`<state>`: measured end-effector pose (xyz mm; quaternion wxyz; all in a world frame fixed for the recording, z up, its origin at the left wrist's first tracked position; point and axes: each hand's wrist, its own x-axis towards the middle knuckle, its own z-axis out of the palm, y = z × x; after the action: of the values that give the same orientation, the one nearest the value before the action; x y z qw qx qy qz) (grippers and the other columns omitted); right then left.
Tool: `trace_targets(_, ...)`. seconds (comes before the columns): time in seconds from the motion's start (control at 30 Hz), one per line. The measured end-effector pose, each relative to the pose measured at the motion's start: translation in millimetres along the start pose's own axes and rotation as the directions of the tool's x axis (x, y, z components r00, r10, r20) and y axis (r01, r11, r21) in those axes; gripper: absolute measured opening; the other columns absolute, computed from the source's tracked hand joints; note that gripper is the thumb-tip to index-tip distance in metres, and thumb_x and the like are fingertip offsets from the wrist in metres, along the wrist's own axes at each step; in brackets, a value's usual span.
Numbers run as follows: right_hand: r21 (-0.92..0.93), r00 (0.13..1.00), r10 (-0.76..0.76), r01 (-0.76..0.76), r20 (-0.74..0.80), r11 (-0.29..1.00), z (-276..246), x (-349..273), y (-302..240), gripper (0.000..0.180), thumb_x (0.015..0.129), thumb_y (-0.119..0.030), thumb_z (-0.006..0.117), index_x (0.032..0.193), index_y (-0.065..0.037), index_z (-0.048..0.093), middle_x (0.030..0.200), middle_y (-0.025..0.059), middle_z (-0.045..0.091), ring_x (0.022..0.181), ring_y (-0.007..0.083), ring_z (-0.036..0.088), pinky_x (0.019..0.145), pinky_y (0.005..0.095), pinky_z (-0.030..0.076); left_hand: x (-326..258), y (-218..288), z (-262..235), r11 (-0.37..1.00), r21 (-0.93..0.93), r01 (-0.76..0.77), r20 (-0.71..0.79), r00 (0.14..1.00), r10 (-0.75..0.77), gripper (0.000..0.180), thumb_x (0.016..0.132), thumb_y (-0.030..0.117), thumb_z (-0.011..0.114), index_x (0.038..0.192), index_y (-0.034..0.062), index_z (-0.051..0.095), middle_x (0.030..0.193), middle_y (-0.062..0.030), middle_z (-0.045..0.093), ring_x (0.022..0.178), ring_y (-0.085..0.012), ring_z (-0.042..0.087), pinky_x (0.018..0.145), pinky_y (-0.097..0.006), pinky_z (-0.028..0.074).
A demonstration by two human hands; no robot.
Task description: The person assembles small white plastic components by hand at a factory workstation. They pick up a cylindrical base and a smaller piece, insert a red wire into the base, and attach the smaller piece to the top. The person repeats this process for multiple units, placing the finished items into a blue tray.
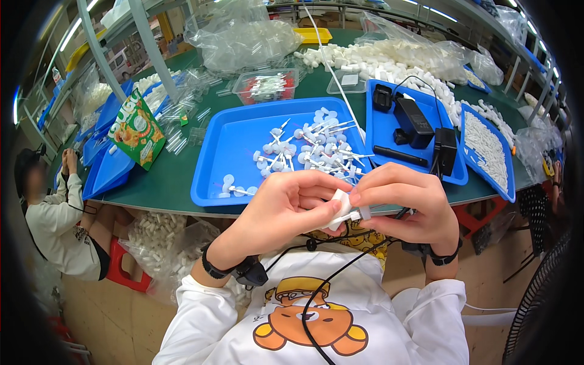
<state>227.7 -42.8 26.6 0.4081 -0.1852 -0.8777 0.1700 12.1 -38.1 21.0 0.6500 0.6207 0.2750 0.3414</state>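
Note:
My left hand (283, 204) is closed around a smooth white plastic piece (341, 198), pinched between thumb and fingers. From the right, my right hand (407, 201) grips a small translucent white part with a thin stem (364, 213); its white end meets or nearly meets the white piece. Fingers hide much of both. Just beyond my hands, a blue tray (228, 121) bears a heap of similar translucent parts with thin white stems (316, 143). A few of them lie apart near its front edge.
Right of it, another blue tray (389, 155) holds black power adapters (413, 121) and a black rod. Farther right is a tray of small white pieces (486, 149). A clear tub (266, 85), a green snack bag (139, 129) and white parts piles (389, 61) stand behind. Someone (58, 213) sits left.

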Motion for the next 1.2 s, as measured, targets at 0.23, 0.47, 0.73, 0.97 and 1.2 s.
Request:
trace_targets(0.23, -0.008, 0.993, 0.055, -0.054, 0.105, 0.999, -4, -5, 4, 0.032, 0.07, 0.0, 0.069, 0.101, -0.003, 0.063, 0.088, 0.0104, 0.059, 0.074, 0.0226, 0.059, 0.064, 0.0287, 0.049, 0, -12, -1, 0.992, 0.123, -0.027, 0.1, 0.995, 0.015, 0.024, 0.088, 0.002, 0.05, 0.109, -0.0085, 0.053, 0.095, -0.013, 0.063, 0.085, -0.0154, 0.063, 0.073, -0.027, 0.052)
trace_targets(0.47, 0.033, 0.993, 0.047, -0.051, 0.104, 0.998, -2, -5, 6, 0.031, 0.07, -0.001, 0.07, 0.1, -0.003, 0.064, 0.087, 0.0099, 0.06, 0.073, 0.0224, 0.06, 0.062, 0.0283, 0.049, -1, -14, -1, 0.985, 0.153, -0.08, 0.105, 0.992, 0.065, 0.025, 0.087, 0.005, 0.051, 0.108, -0.0072, 0.053, 0.093, -0.0131, 0.064, 0.081, -0.0153, 0.064, 0.069, -0.025, 0.054)
trace_targets(0.73, 0.016, 0.994, 0.063, -0.064, 0.091, 0.998, -3, -7, 3, 0.028, 0.07, -0.003, 0.07, 0.097, -0.002, 0.064, 0.086, 0.01, 0.061, 0.072, 0.0222, 0.06, 0.061, 0.0284, 0.049, -3, -3, 1, 0.98, 0.194, -0.047, 0.131, 0.991, 0.022, 0.025, 0.085, 0.001, 0.052, 0.108, -0.0075, 0.055, 0.094, -0.0144, 0.064, 0.083, -0.016, 0.064, 0.073, -0.027, 0.055)
trace_targets(0.97, 0.108, 0.992, 0.127, -0.129, 0.025, 0.986, -1, -5, 2, 0.038, 0.068, -0.004, 0.073, 0.103, -0.002, 0.062, 0.084, 0.0091, 0.062, 0.074, 0.0189, 0.062, 0.066, 0.0276, 0.05, -5, -3, 0, 0.992, 0.105, -0.065, 0.129, 0.99, 0.051, 0.027, 0.084, -0.002, 0.054, 0.111, -0.0088, 0.054, 0.093, -0.016, 0.064, 0.084, -0.0179, 0.064, 0.075, -0.029, 0.053)
trace_targets(1.2, 0.271, 0.947, 0.24, -0.178, -0.214, 0.946, 15, 0, 4, 0.06, 0.068, -0.004, 0.075, 0.121, -0.003, 0.047, 0.085, 0.0059, 0.064, 0.08, 0.0132, 0.061, 0.077, 0.0266, 0.045, -5, 0, 2, 0.994, -0.01, -0.105, -0.011, 0.994, 0.105, 0.029, 0.086, 0.002, 0.054, 0.113, -0.0097, 0.053, 0.098, -0.0171, 0.062, 0.085, -0.0219, 0.063, 0.077, -0.033, 0.054)
